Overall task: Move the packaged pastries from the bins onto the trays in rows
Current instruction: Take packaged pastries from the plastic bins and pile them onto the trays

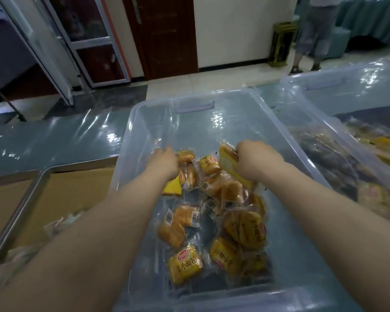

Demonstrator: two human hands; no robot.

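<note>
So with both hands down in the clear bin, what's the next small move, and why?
Probably lift both hands clear and swing left to the tray. The right hand already has a grip on a yellow packet, the left hand seems closed on another, and the tray lies just beside the bin.

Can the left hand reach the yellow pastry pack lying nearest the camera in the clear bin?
Probably yes: the pack lies uncovered on top, the bin is open, and the left hand is already inside.
</note>
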